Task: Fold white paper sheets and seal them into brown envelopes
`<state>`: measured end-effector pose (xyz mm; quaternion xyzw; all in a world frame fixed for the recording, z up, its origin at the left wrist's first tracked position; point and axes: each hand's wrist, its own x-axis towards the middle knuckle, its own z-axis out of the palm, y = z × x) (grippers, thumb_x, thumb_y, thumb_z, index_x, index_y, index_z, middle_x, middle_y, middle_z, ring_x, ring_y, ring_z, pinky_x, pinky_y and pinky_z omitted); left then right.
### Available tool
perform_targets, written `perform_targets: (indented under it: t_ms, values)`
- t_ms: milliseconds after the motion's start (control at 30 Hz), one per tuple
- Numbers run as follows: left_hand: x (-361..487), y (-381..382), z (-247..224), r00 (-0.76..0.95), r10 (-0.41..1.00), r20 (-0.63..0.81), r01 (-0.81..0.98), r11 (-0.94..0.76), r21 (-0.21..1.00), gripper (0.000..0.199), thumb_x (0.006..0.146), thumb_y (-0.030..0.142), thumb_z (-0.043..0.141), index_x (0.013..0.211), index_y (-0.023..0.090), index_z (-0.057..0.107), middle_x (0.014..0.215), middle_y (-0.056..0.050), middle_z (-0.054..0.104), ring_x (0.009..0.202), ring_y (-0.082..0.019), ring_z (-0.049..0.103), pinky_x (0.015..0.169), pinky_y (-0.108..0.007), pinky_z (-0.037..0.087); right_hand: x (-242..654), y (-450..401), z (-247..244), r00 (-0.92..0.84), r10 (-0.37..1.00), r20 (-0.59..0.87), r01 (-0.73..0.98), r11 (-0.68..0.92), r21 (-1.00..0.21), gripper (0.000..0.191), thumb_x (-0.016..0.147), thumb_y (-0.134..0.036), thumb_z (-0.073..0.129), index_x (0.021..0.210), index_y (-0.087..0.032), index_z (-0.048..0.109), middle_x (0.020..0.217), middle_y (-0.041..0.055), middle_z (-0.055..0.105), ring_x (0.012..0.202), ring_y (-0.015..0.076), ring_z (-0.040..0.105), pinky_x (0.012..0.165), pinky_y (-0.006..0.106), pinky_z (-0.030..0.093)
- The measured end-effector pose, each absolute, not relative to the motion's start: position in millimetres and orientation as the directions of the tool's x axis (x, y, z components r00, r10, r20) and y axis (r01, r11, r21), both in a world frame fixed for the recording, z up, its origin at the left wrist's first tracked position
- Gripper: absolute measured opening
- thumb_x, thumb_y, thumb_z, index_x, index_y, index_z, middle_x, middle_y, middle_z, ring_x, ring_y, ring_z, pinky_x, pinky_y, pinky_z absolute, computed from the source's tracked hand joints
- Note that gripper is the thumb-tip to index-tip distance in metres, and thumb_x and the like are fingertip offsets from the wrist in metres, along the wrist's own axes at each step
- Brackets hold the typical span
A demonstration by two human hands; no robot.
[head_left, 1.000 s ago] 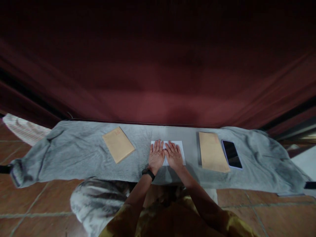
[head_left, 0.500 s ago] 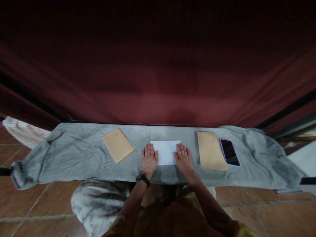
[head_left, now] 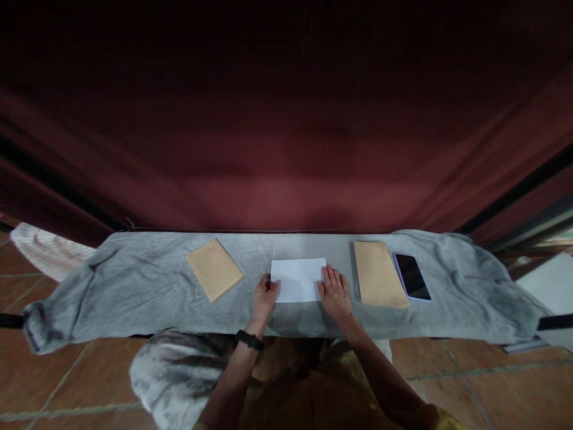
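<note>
A white sheet of paper (head_left: 298,280) lies flat on the grey cloth in front of me. At its left edge my left hand (head_left: 265,294) is closed, the thumb on top and the fingers curled at the paper's rim. My right hand (head_left: 335,292) lies flat over the right edge of the sheet, its fingers stretched out. To the left rests a brown envelope (head_left: 215,270), turned at a slant. Another brown envelope (head_left: 379,275) lies to the right of my right hand.
A phone (head_left: 412,276) with a dark screen sits beside the right-hand envelope. The grey cloth (head_left: 152,286) covers a narrow bench, wrinkled at both ends. Behind it rises a dark red panel (head_left: 277,197). Tiled floor (head_left: 492,376) shows below.
My left hand has gone from lying flat to curling its fingers at the paper's left edge. My right hand stays flat on the paper. The view has shifted slightly.
</note>
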<state>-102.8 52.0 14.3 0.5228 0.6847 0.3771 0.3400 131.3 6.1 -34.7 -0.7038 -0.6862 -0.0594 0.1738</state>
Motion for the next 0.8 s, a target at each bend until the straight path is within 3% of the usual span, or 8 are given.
perform_targets:
  t_ms: [200,333,400,467,533,600,700,800]
  values:
    - [-103.8,48.4,18.0,-0.240,0.969,-0.057,0.297,0.129,0.946,0.017,0.069,0.037,0.063,0.064,0.021,0.059,0.056,0.002,0.060,0.053,-0.016,0.057,0.053,-0.026,0.047,132.1,5.0,-36.8,0.057,0.937,0.345,0.976,0.021,-0.218,0.054,0.106,-0.035,0.031,0.153,-0.011,0.042,0.156,0.0174,0.045,0.144,0.0310,0.041,0.118,0.053,0.028]
    - [-108.9,47.3,38.3,-0.334,0.942,0.022,0.253,0.067,0.965,0.019,0.076,0.039,0.060,0.074,0.020,0.060,0.066,0.001,0.063,0.061,-0.016,0.058,0.059,-0.027,0.049,137.8,5.1,-37.4,0.071,0.931,0.358,0.956,0.039,-0.289,0.052,0.107,-0.035,0.027,0.150,-0.011,0.045,0.153,0.0158,0.050,0.143,0.0268,0.044,0.119,0.050,0.029]
    - [-112.1,46.7,57.7,-0.380,0.917,0.120,0.281,-0.009,0.960,0.019,0.081,0.039,0.060,0.081,0.020,0.061,0.074,0.001,0.064,0.070,-0.016,0.060,0.067,-0.028,0.051,140.8,5.2,-37.4,0.087,0.927,0.363,0.938,0.046,-0.342,0.053,0.107,-0.035,0.025,0.149,-0.011,0.046,0.151,0.0156,0.052,0.141,0.0250,0.046,0.119,0.048,0.029]
    - [-113.4,42.4,78.8,-0.365,0.855,0.368,0.419,-0.201,0.885,0.020,0.089,0.039,0.059,0.089,0.020,0.064,0.084,-0.002,0.068,0.081,-0.018,0.064,0.078,-0.031,0.052,142.8,5.3,-37.6,0.102,0.926,0.363,0.911,0.059,-0.407,0.053,0.107,-0.036,0.023,0.149,-0.011,0.047,0.149,0.0156,0.054,0.140,0.0246,0.047,0.120,0.048,0.030]
    - [-112.1,33.1,95.8,-0.204,0.784,0.586,0.561,-0.397,0.727,0.019,0.096,0.036,0.055,0.094,0.021,0.066,0.097,-0.005,0.071,0.096,-0.020,0.065,0.091,-0.035,0.051,144.0,5.7,-38.2,0.132,0.923,0.361,0.862,0.072,-0.501,0.054,0.107,-0.038,0.023,0.147,-0.012,0.049,0.147,0.0154,0.056,0.139,0.0249,0.049,0.120,0.050,0.030]
    - [-109.0,19.8,103.2,0.025,0.717,0.696,0.632,-0.551,0.545,0.018,0.100,0.029,0.051,0.100,0.022,0.067,0.106,-0.006,0.073,0.103,-0.019,0.066,0.096,-0.037,0.050,145.4,6.1,-38.7,0.195,0.914,0.356,0.786,0.072,-0.614,0.054,0.107,-0.042,0.026,0.145,-0.014,0.052,0.144,0.0152,0.059,0.137,0.0254,0.051,0.119,0.052,0.033]
    - [-105.8,-0.2,93.1,0.363,0.648,0.669,0.632,-0.699,0.335,0.022,0.101,0.019,0.047,0.107,0.023,0.068,0.116,-0.006,0.073,0.113,-0.019,0.065,0.102,-0.039,0.048,150.1,6.1,-38.0,0.282,0.899,0.335,0.683,0.057,-0.728,0.055,0.106,-0.045,0.025,0.144,-0.017,0.053,0.139,0.0151,0.063,0.131,0.0247,0.057,0.112,0.049,0.043]
    - [-110.4,-11.3,65.2,0.542,0.642,0.543,0.618,-0.742,0.260,0.028,0.101,0.016,0.044,0.111,0.022,0.069,0.123,-0.006,0.072,0.122,-0.020,0.061,0.109,-0.043,0.045,157.6,3.6,-34.9,0.373,0.882,0.287,0.576,0.022,-0.817,0.055,0.106,-0.045,0.025,0.143,-0.015,0.052,0.139,0.0159,0.063,0.128,0.0246,0.060,0.107,0.046,0.049]
